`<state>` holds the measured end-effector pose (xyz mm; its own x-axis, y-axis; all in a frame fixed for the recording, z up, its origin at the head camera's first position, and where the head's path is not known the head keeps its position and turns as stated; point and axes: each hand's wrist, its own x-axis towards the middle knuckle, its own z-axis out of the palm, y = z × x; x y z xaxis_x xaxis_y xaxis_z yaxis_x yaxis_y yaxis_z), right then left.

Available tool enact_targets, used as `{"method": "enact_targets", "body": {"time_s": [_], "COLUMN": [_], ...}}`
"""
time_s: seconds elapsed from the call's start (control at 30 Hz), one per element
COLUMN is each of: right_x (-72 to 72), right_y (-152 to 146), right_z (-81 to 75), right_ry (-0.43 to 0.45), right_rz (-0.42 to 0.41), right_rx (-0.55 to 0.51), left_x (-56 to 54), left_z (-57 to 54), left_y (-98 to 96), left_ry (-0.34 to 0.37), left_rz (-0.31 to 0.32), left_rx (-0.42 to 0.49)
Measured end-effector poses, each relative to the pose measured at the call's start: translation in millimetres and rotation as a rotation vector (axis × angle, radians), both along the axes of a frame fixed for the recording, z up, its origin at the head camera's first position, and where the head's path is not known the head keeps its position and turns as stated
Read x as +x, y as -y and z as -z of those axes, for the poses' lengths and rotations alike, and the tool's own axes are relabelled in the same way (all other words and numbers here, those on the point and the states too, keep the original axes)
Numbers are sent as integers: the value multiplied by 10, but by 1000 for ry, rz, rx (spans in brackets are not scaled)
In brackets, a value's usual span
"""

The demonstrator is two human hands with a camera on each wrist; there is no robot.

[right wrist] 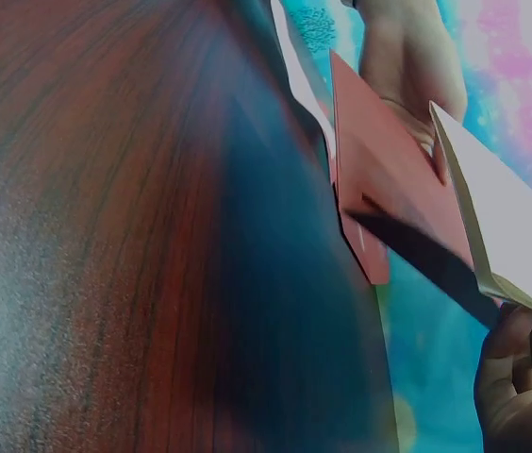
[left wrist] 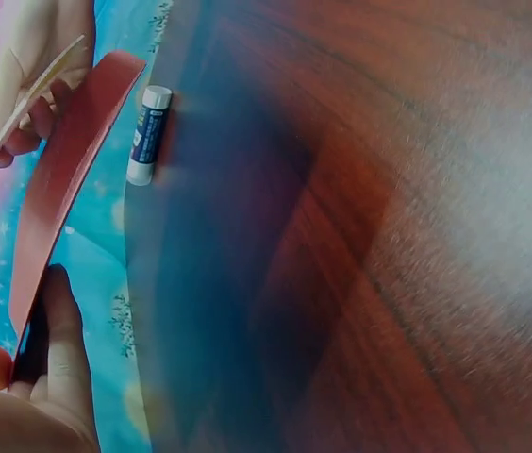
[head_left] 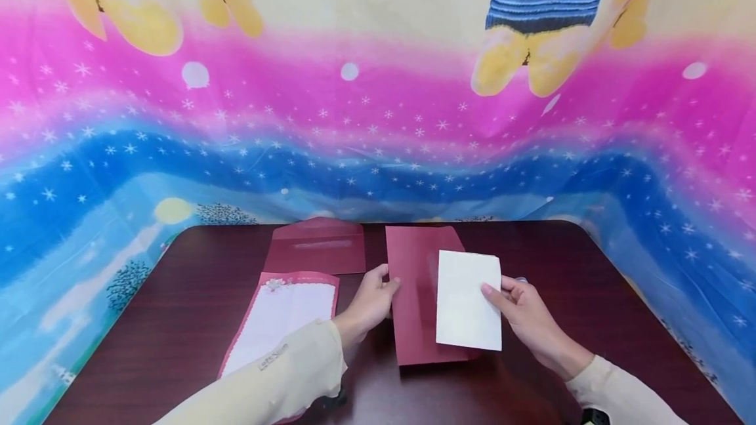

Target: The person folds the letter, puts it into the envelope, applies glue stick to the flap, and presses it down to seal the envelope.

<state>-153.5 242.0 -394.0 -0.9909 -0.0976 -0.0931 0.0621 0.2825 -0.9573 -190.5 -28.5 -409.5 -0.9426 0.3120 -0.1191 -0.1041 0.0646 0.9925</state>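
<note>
My left hand (head_left: 372, 300) pinches the left edge of a dark red envelope (head_left: 413, 307), raised upright above the table. In front of the envelope's right part, my right hand (head_left: 529, 317) holds a folded white sheet of paper (head_left: 468, 300), thumb on its face. The sheet covers much of the envelope's right side. In the right wrist view the folded paper (right wrist: 511, 208) shows its layered edge, and a dark flap of the envelope (right wrist: 426, 260) reaches toward the right fingers. Whether those fingers also touch the flap, I cannot tell.
Left of the hands, a white sheet with a red decorated border (head_left: 289, 317) lies partly under the left sleeve. Behind it is another red envelope (head_left: 319, 254). A glue stick (left wrist: 148, 135) appears near the edge of the dark wooden table (head_left: 171, 320). Patterned cloth (head_left: 378, 117) surrounds the table.
</note>
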Motion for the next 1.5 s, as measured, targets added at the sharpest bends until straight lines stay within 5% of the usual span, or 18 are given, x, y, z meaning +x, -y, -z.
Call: {"method": "enact_targets", "body": {"time_s": [0.37,0.6,0.93,1.5], "right_x": [-52,-88,-100,-100], "right_y": [-70,-114,-167,-138], "right_z": [4,67,141,71], "right_ry": [39,96,64,67], "right_rz": [-8,-32,-10,27], "right_rx": [33,27,101,138], "left_x": [68,101,126,144], "left_z": [53,28,15,58], "left_y": [-4,13,-4,26], "left_ry": [26,9,-41,20], "left_rz": [1,4,32,108], "left_rx": [105,89,55,80]}}
